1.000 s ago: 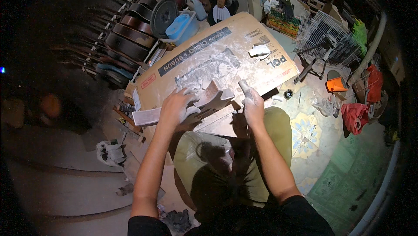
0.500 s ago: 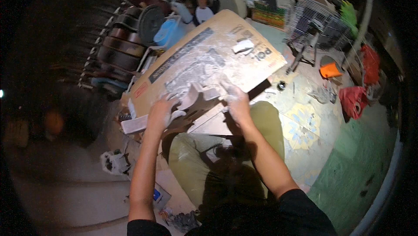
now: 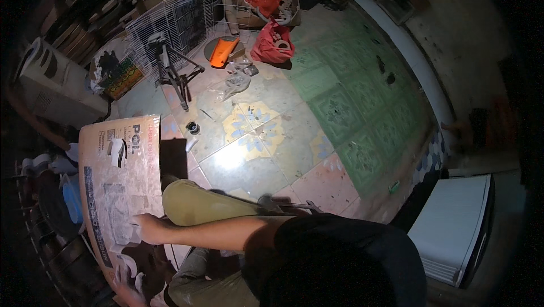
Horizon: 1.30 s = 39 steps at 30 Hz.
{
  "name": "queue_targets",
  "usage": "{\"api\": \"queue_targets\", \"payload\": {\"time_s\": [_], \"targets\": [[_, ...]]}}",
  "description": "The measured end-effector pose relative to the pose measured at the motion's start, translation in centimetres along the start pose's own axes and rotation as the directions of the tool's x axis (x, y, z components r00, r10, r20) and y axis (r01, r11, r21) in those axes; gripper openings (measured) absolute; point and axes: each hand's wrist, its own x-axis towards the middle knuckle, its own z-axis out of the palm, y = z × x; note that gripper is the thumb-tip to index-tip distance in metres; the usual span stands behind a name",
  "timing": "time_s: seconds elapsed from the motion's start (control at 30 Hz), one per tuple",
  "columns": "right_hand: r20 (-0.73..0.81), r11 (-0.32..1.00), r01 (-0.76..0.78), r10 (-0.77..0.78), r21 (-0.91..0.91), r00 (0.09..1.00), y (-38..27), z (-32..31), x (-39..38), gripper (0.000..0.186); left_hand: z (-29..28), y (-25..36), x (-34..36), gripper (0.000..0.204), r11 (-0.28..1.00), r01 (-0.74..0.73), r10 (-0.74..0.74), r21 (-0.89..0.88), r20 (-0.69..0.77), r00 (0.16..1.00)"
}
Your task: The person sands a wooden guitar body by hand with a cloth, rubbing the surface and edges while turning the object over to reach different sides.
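At the lower left, my left hand [image 3: 128, 292] is closed around a pale, dusty curved piece [image 3: 130, 263], partly blurred and cut off by the dark rim. Above it, my right hand [image 3: 149, 229] is curled over the cardboard sheet [image 3: 146, 165], its fingers bent; what they hold is hidden. The cardboard lies beside my knee, smeared with whitish dust. A small crumpled white scrap [image 3: 118, 152] rests on its far part.
A small tripod [image 3: 173, 72] stands on the tiles beyond the cardboard, before a white wire rack [image 3: 170, 29]. An orange piece [image 3: 224, 52] and a red bag [image 3: 273, 43] sit further back. A white box-shaped appliance [image 3: 450, 227] is at right.
My view has swung to the right, so the cardboard and both hands now appear at the lower left. The green tiles and white appliance have come into sight.
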Motion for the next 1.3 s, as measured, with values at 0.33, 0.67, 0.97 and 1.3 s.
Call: {"api": "queue_targets", "payload": {"time_s": [0.33,0.67,0.97,1.3], "targets": [[0.047,0.996,0.093,-0.093,0.007,0.995,-1.1,-1.0,-0.9,0.043,0.0,0.2,-0.2,0.063,0.823,0.377,-0.348,-0.424,0.147,0.926],[0.363,0.927,-0.004,-0.142,0.375,0.921,-0.7,-0.4,-0.4,0.048,-1.5,2.9,1.7,0.058,0.876,0.414,-0.399,-0.247,0.109,0.910],[0.216,0.991,0.076,-0.099,0.115,0.971,-2.0,-3.2,-1.4,0.050,-3.1,6.9,2.0,0.055,0.877,0.392,-0.375,-0.279,0.116,0.920],[0.126,0.931,0.329,-0.311,-0.156,0.942,-6.7,-4.4,-2.8,0.053,-3.6,8.3,1.5,0.059,0.789,0.554,-0.533,-0.264,0.154,0.832]]}}
